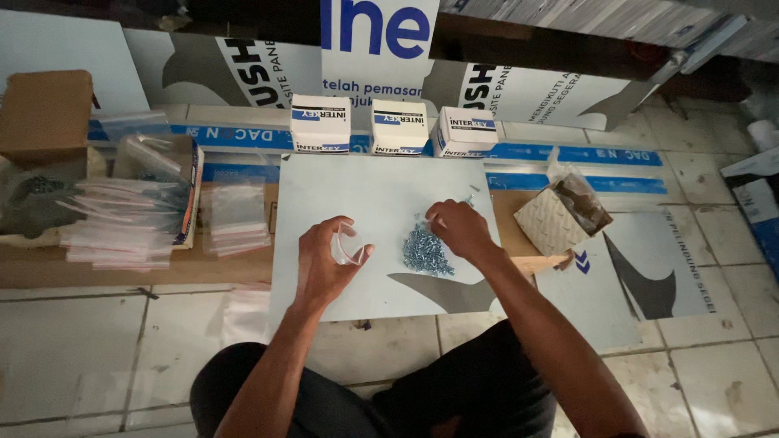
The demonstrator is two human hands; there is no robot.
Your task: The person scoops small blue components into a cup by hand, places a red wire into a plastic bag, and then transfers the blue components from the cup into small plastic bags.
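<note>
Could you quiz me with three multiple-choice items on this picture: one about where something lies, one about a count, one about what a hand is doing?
1. Where does the pile of small screws lie?
A. On the pale board in front of the person
B. Inside the brown cardboard box
C. On the floor tiles by the knee

2. How many small white boxes stand in a row at the board's far edge?
A. One
B. Three
C. Five

3. What is the left hand doing?
A. Lying flat and empty
B. Holding a small clear plastic bag
C. Gripping a hammer

Answers: 1 A, the screws sit on the board just under the right hand. 2 B, three white boxes stand side by side. 3 B, the fingers curl round a clear bag.
</note>
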